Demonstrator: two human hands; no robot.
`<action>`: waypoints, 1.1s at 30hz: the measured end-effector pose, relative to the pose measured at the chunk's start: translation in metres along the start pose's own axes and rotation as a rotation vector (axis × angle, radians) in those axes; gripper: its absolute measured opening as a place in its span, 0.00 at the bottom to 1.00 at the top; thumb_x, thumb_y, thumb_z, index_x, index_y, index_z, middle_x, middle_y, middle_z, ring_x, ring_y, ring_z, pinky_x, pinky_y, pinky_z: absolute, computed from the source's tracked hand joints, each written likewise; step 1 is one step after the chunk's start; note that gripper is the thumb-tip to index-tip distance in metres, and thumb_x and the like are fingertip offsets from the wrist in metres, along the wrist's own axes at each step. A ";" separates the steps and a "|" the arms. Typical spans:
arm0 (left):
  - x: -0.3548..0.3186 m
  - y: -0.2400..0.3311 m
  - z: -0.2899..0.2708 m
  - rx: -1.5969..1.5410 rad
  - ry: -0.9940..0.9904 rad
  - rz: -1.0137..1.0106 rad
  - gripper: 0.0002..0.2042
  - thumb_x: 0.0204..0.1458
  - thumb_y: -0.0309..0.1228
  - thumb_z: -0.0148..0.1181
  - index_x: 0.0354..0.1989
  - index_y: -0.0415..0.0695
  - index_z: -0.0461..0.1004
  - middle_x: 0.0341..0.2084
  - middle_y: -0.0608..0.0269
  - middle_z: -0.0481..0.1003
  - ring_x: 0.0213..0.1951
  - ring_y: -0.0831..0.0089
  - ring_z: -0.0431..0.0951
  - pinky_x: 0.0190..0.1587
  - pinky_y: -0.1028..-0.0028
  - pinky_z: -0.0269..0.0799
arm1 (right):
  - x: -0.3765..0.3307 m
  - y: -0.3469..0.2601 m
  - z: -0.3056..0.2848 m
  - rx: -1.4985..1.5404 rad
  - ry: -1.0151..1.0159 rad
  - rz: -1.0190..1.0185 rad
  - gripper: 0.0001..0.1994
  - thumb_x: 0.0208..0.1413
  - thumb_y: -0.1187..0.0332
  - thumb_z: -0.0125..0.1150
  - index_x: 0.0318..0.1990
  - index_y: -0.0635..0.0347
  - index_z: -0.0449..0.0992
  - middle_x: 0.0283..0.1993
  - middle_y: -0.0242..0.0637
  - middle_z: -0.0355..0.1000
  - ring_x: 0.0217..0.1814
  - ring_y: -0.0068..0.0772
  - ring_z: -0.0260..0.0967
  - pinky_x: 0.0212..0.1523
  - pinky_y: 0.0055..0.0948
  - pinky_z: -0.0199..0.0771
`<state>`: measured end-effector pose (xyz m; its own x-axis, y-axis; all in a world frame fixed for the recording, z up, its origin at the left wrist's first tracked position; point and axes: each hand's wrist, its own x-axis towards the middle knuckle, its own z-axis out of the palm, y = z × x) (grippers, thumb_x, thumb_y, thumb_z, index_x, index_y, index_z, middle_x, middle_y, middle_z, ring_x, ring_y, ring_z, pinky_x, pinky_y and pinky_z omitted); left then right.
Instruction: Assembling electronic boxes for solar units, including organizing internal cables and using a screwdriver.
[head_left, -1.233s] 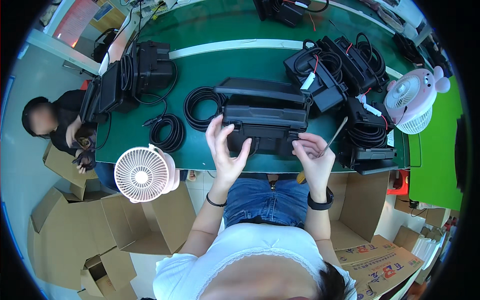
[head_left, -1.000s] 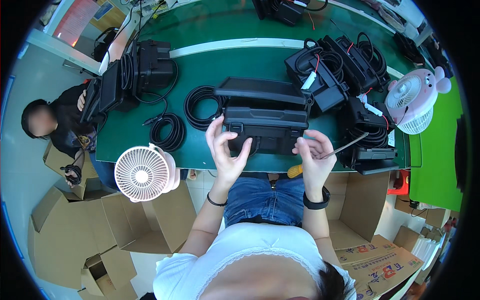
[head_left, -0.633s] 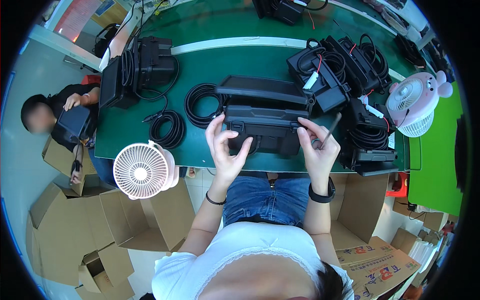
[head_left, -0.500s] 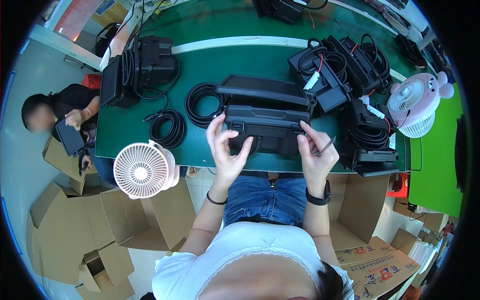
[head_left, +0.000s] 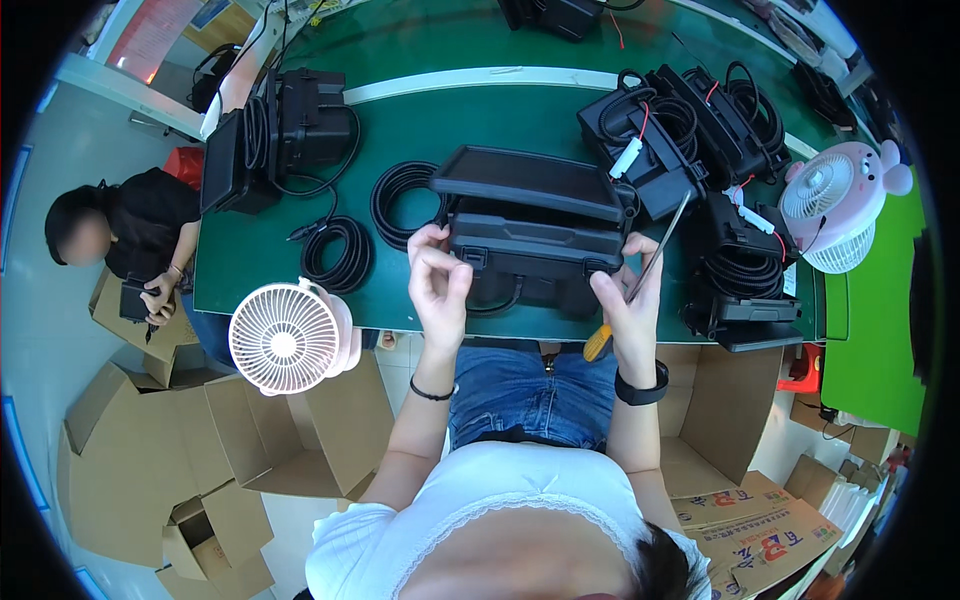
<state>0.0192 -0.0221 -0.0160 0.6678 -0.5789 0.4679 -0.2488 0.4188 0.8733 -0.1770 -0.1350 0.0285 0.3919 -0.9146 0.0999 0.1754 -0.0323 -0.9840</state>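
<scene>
In front of me on the green table is a black plastic box (head_left: 540, 238) with latches on its front and its hinged lid (head_left: 530, 180) tilted partly up. My left hand (head_left: 438, 290) is closed at the box's left front corner, fingers curled by the left latch. At the right front corner, my right hand (head_left: 632, 300) presses its thumb near the right latch. A screwdriver with a yellow handle (head_left: 597, 344) lies across that right hand, its metal shaft pointing up and right. A black cable shows below the box's front.
Coiled black cables (head_left: 337, 255) lie left of the box, near a white fan (head_left: 284, 340). More black boxes with cables (head_left: 740, 250) crowd the right, beside a pink fan (head_left: 835, 195). Open cartons (head_left: 300, 440) stand below the table edge. A co-worker (head_left: 150, 230) sits at far left.
The screwdriver in my right hand has swung, so its handle now shows below and its shaft points up. My left fingers have curled in. The co-worker's hands and dark item have moved lower.
</scene>
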 end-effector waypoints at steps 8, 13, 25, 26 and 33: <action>0.011 0.003 0.016 -0.040 -0.071 -0.210 0.41 0.50 0.51 0.58 0.68 0.47 0.47 0.64 0.51 0.50 0.66 0.57 0.54 0.67 0.60 0.49 | -0.004 0.014 -0.004 -0.170 -0.126 0.107 0.42 0.54 0.61 0.66 0.71 0.56 0.46 0.65 0.44 0.59 0.45 0.24 0.69 0.39 0.20 0.71; -0.008 0.041 0.022 -0.068 -0.016 -0.294 0.43 0.53 0.31 0.55 0.73 0.45 0.35 0.65 0.48 0.49 0.66 0.57 0.55 0.68 0.60 0.48 | -0.010 -0.009 -0.005 -0.024 -0.112 0.214 0.34 0.57 0.71 0.60 0.68 0.62 0.51 0.60 0.45 0.65 0.48 0.24 0.72 0.46 0.21 0.74; -0.007 0.032 0.021 -0.059 0.010 -0.330 0.37 0.58 0.24 0.53 0.73 0.48 0.40 0.65 0.51 0.51 0.63 0.61 0.59 0.66 0.64 0.53 | 0.004 0.017 -0.004 -0.194 -0.045 0.110 0.33 0.55 0.65 0.66 0.67 0.62 0.59 0.60 0.43 0.68 0.26 0.10 0.57 0.28 0.13 0.61; -0.006 0.029 0.019 -0.067 0.023 -0.337 0.37 0.58 0.26 0.54 0.73 0.47 0.42 0.65 0.50 0.51 0.62 0.61 0.60 0.66 0.63 0.53 | 0.005 0.014 -0.004 -0.259 -0.019 0.126 0.33 0.56 0.63 0.66 0.67 0.61 0.59 0.62 0.43 0.66 0.27 0.11 0.57 0.28 0.14 0.61; -0.001 0.045 0.019 0.729 -0.017 -0.008 0.38 0.52 0.33 0.64 0.70 0.46 0.50 0.59 0.47 0.56 0.61 0.51 0.58 0.65 0.58 0.54 | -0.019 -0.003 -0.009 -0.320 0.089 -0.078 0.18 0.69 0.59 0.39 0.57 0.63 0.62 0.36 0.34 0.71 0.23 0.19 0.58 0.24 0.21 0.57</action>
<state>-0.0060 -0.0165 0.0255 0.6621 -0.5932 0.4580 -0.6521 -0.1548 0.7422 -0.1933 -0.1211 0.0285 0.3053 -0.9357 0.1768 -0.0966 -0.2151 -0.9718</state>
